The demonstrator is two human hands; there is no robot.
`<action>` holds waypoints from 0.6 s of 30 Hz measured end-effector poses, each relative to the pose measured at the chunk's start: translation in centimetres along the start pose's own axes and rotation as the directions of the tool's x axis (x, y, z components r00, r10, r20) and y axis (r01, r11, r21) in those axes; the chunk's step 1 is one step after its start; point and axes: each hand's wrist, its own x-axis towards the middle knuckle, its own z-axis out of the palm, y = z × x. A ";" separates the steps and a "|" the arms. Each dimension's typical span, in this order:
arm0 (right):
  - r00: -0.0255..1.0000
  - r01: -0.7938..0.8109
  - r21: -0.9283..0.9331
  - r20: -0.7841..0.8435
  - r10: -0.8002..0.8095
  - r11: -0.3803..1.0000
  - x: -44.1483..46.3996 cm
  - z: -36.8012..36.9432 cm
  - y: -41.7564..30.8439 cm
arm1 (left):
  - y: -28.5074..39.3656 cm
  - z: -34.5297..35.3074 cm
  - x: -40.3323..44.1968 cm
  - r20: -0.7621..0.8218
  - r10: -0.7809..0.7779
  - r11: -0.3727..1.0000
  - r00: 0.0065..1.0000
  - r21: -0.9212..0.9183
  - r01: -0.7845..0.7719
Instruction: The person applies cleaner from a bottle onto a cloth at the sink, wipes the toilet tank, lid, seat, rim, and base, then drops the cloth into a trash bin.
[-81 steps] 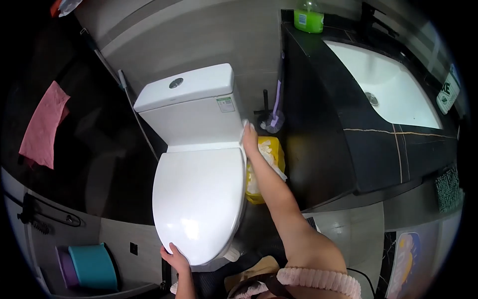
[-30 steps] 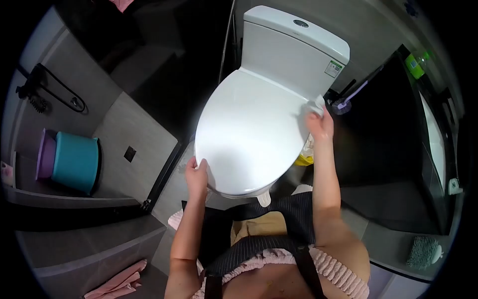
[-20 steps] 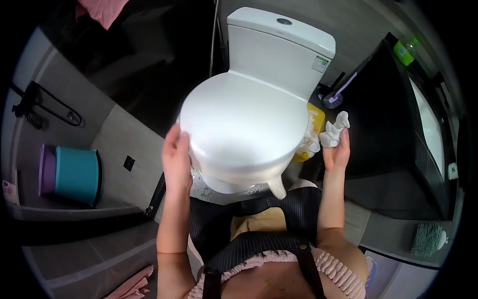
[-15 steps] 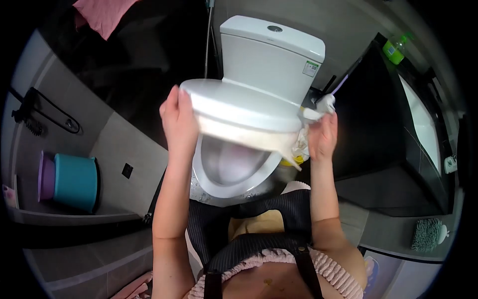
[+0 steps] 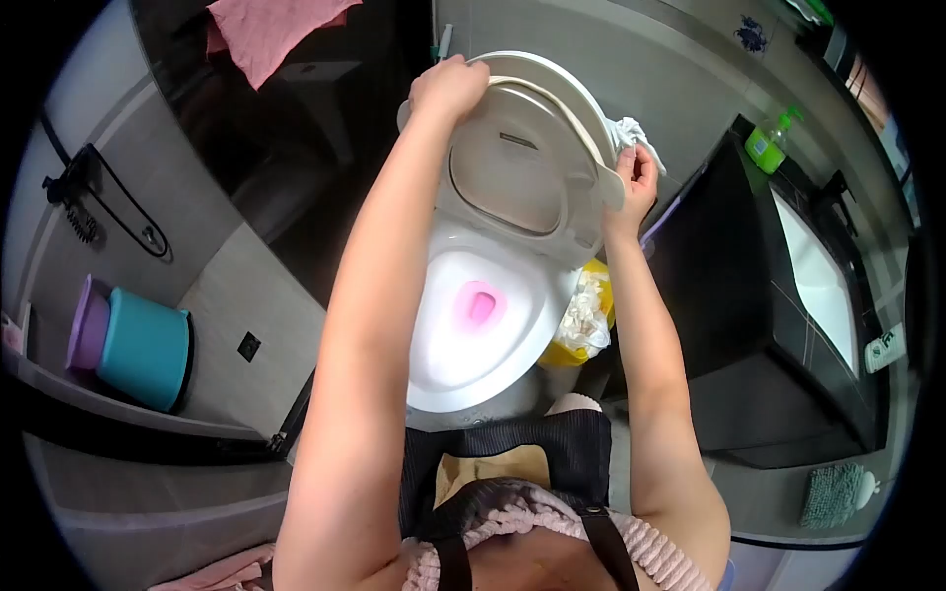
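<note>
The white toilet lid [image 5: 581, 84] and the seat with its beige rim [image 5: 581, 148] are tipped up together, showing their undersides. My left hand [image 5: 448, 87] is closed over the upper left edge of the seat; its fingertips are partly hidden. At the right edge, beside a pale tab [image 5: 612, 187], my right hand [image 5: 636, 187] has its fingers curled around a crumpled white cloth [image 5: 628, 133]. Below is the open toilet bowl [image 5: 443, 369], with pink liquid [image 5: 481, 303] at its bottom.
A yellow-lined bin [image 5: 588, 325] of crumpled tissue stands right of the bowl. Farther right is a black cabinet [image 5: 719, 325] with a green pump bottle [image 5: 769, 143] and white basin [image 5: 813, 271]. A teal bucket [image 5: 146, 347] and purple basin [image 5: 87, 320] are left.
The lid and seat have swung up and back from low over the bowl, uncovering the pink liquid. Both my hands rose with them, the left one also moving right. The white cloth stayed in my right hand.
</note>
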 end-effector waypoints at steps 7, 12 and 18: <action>0.980 0.068 -0.197 0.199 -0.028 0.978 -1.1 -2.4 -0.7 | -3.3 -0.8 2.3 0.369 0.041 0.977 0.928 -0.211 0.041; 0.880 0.409 -0.475 0.431 -0.200 0.779 2.3 -3.2 1.0 | -7.2 -5.5 -8.7 0.377 0.119 0.950 0.919 -0.311 0.005; 0.726 0.687 -0.670 0.639 -0.253 0.280 6.8 -0.4 4.8 | -16.9 -3.2 -24.6 0.068 -0.176 0.724 0.982 -0.667 0.176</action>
